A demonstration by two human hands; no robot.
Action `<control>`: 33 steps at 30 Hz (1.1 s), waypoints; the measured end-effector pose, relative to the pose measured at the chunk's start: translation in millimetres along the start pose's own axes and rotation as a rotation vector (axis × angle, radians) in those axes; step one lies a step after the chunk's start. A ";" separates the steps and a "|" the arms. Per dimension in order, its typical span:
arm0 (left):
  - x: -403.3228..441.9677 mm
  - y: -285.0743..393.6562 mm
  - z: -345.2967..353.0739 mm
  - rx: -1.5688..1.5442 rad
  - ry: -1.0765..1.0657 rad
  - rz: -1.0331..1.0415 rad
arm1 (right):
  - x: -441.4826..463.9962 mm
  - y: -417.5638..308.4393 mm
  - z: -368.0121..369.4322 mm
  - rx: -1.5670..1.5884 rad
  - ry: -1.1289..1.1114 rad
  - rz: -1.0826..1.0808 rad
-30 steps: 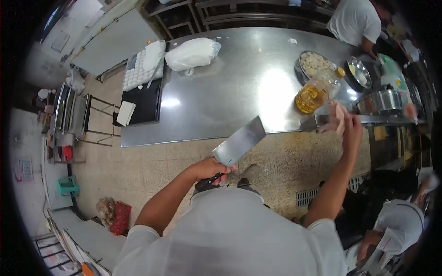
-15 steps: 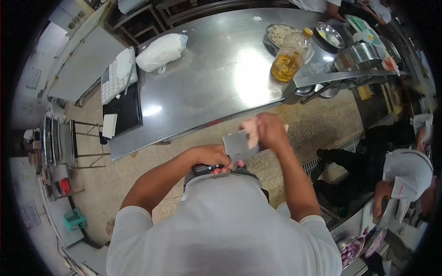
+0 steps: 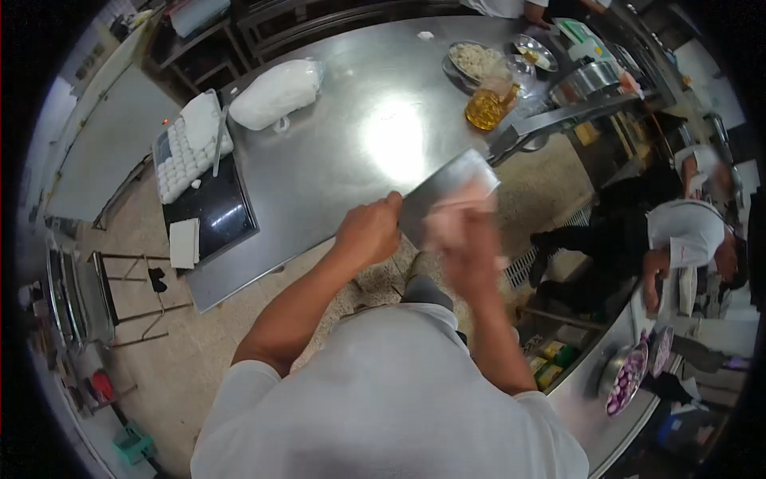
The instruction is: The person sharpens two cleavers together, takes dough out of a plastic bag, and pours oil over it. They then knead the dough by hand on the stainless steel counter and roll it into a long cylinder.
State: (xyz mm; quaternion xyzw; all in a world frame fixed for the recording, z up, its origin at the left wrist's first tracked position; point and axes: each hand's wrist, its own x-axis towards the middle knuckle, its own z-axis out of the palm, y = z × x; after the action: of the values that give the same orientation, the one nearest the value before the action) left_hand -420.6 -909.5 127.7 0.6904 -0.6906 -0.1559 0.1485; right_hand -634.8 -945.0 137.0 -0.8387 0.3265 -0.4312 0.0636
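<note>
My left hand (image 3: 371, 231) is closed around the handle of a cleaver, with the handle hidden in the fist. The broad metal blade (image 3: 437, 184) points up and to the right, over the near edge of the steel table. My right hand (image 3: 476, 255), blurred by motion, grips a pale pink cloth (image 3: 455, 214) laid against the blade. Part of the blade is covered by the cloth.
Across the steel table (image 3: 335, 144) lie a white wrapped bundle (image 3: 275, 93) and a tray of round white pieces (image 3: 187, 152). An oil bottle (image 3: 487, 108) and bowl (image 3: 476, 60) stand far right. A co-worker (image 3: 686, 231) is at the right, near a bowl of purple pieces (image 3: 626, 383).
Both hands have risen away from my body, bringing the cleaver up toward the table. The blade now tilts up to the right, and the cloth has shifted along it. My view has turned somewhat.
</note>
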 end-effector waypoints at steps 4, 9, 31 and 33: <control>-10.4 -5.4 -14.1 -0.135 -0.173 0.139 | -11.3 8.9 54.7 -0.159 -0.220 -0.002; -21.2 -24.3 -0.9 -0.039 -0.269 0.089 | 4.6 130.9 32.0 -0.032 -0.208 0.793; 90.6 44.8 31.2 -1.259 -0.209 -0.713 | 153.4 434.4 15.1 -0.132 -0.200 0.192; 90.9 47.4 45.8 -1.282 -0.134 -0.721 | 149.9 454.7 22.8 -0.365 -0.299 0.106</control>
State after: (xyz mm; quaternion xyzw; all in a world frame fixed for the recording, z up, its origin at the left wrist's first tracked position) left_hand -483.2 -999.9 105.1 0.6414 -0.2017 -0.6097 0.4197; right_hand -779.3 -1393.4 48.5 -0.8725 0.4296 -0.2320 -0.0186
